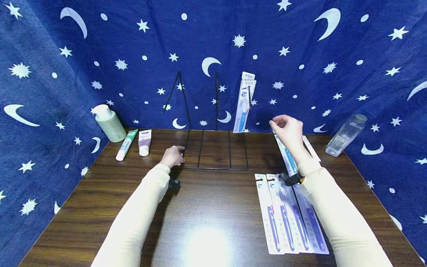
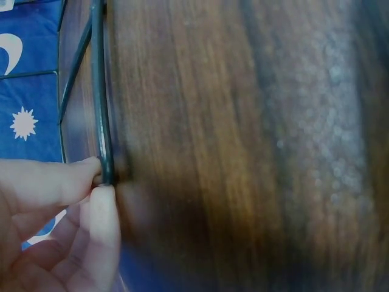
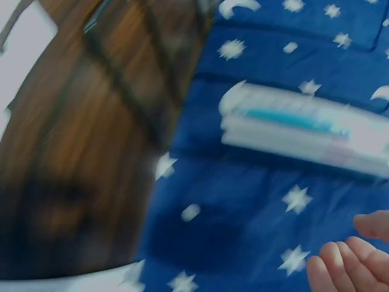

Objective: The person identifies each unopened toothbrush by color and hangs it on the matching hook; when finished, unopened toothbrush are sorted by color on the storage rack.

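A black wire display rack point(image 1: 217, 168) stands against the back cloth, its hooks pointing forward. My left hand point(image 1: 172, 156) pinches the front left corner of its base between thumb and fingers; in the left wrist view the fingertips point(image 2: 104, 210) are at the end of the wire point(image 2: 101, 91). Packaged toothbrushes point(image 1: 244, 107) hang on the rack's right hook. Just right of them, my right hand point(image 1: 288, 129) is raised with nothing in it, fingers loosely bent. In the right wrist view, a gap separates that hand from the hanging packages point(image 3: 292, 131), which look blurred.
Several packaged toothbrushes point(image 1: 273, 215) lie side by side on the right of the table, with more packages point(image 1: 289, 159) behind, partly under my right arm. A clear bottle point(image 1: 345, 137) is at far right. A pump bottle point(image 1: 111, 124), green-white tube point(image 1: 126, 144) and purple-white tube point(image 1: 145, 142) stand left.
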A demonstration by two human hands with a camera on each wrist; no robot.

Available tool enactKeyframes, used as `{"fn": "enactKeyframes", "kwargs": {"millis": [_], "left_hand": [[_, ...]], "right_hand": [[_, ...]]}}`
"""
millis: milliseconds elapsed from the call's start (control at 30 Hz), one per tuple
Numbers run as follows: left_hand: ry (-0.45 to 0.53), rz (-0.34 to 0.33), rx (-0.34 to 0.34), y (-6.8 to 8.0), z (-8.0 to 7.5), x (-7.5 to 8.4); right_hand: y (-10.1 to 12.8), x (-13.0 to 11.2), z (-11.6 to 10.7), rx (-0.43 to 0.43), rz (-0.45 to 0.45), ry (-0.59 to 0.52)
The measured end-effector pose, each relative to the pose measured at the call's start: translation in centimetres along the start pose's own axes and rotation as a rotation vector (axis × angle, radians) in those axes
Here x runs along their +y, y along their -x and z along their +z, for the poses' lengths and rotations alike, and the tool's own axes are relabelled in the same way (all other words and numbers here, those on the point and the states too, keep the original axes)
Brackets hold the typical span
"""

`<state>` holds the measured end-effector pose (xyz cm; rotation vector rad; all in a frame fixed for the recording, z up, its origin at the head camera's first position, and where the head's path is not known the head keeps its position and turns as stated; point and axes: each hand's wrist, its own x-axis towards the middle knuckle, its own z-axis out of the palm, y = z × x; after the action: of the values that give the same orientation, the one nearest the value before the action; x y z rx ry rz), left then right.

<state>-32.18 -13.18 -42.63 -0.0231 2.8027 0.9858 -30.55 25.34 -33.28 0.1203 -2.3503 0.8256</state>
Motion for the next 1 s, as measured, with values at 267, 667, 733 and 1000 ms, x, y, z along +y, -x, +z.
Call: {"fn": "enactKeyframes", "kwargs": {"millis": [267, 667, 733, 1000], "left_hand": [[-0.010, -0.004, 0.010, -0.3, -0.1, -0.3], [-0.059, 0.030, 0.024, -0.3, 0.2, 0.2], [-0.064, 0.041, 0.028, -0.4, 0.3, 0.4], [-0.034, 0.030, 0.025, 0.0, 0.3, -0.3]], "right_hand": [[0.7, 6.5, -0.3, -0.076, 0.027, 0.109], [1.1, 12.4, 0.1, -0.238, 0.047, 0.212], [1.0, 12.7, 0.3, -0.258, 0.056, 0.231], [0.2, 12.7, 2.4, -0.357, 0.148, 0.306]]}}
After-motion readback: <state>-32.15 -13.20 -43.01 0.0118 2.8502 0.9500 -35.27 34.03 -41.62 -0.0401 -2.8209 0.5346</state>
